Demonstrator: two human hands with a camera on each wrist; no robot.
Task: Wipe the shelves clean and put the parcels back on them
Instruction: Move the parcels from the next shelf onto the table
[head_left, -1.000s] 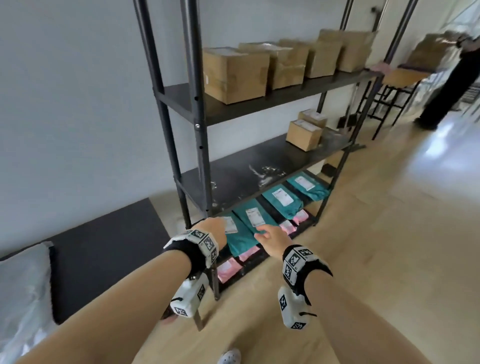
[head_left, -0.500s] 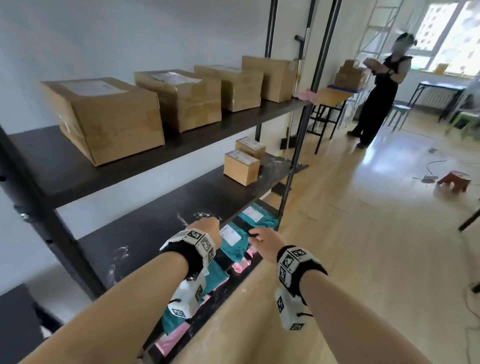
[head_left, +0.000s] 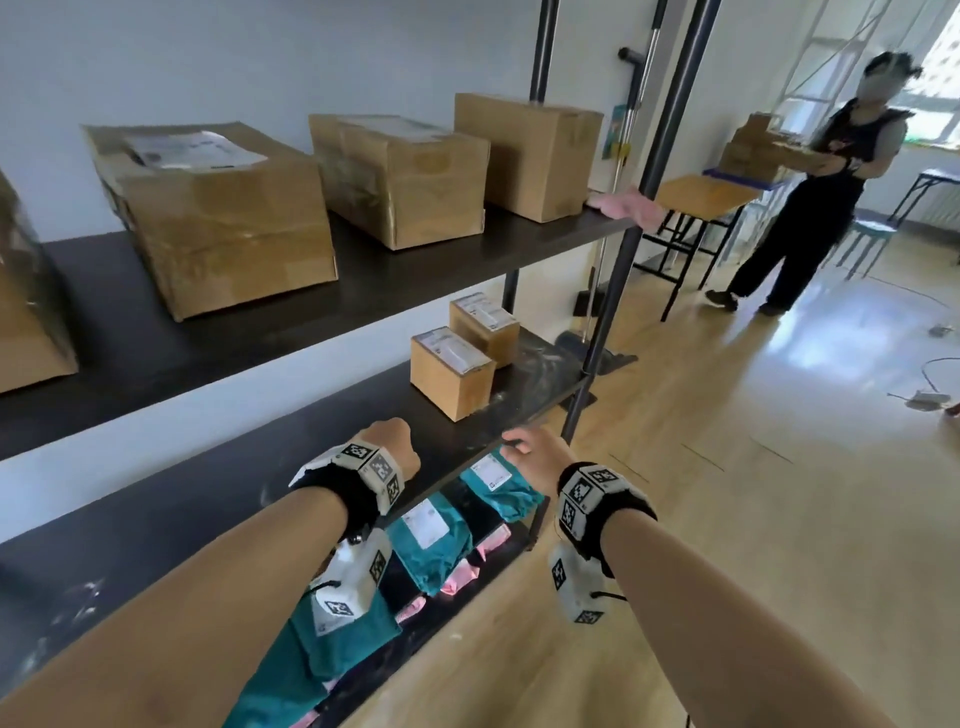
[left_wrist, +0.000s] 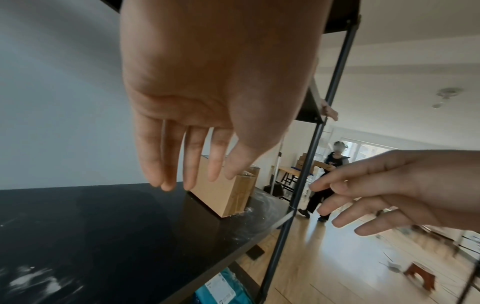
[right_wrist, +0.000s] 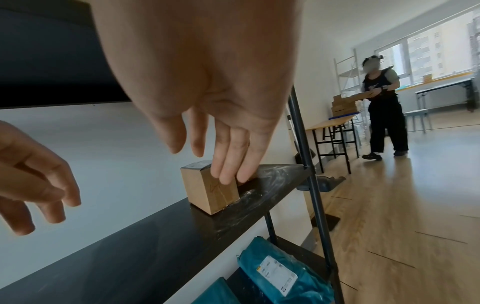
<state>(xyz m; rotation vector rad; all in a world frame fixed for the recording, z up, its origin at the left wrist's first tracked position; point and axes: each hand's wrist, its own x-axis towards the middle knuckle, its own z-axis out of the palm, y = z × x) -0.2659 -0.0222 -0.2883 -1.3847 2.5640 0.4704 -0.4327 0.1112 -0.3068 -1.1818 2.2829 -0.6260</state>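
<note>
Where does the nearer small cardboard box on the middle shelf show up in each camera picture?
Head: small box, centre, above both hands.
Left wrist: small box, centre, behind the left hand's fingertips.
Right wrist: small box, centre, partly behind the right hand's fingers.
Shared landmark: the dark upright post.

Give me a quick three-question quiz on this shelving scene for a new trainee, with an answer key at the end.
1. True or false: both hands are empty.
2. How many small cardboard boxes stand on the middle shelf?
3. Which shelf holds the teal mailers: A top, B middle, C bottom?

Key
1. True: the left hand and the right hand hold nothing, fingers relaxed.
2. Two: the near small box and the far small box, both on the middle shelf, which shows white smears.
3. C: the teal mailers lie on the bottom shelf, below the middle one.
</note>
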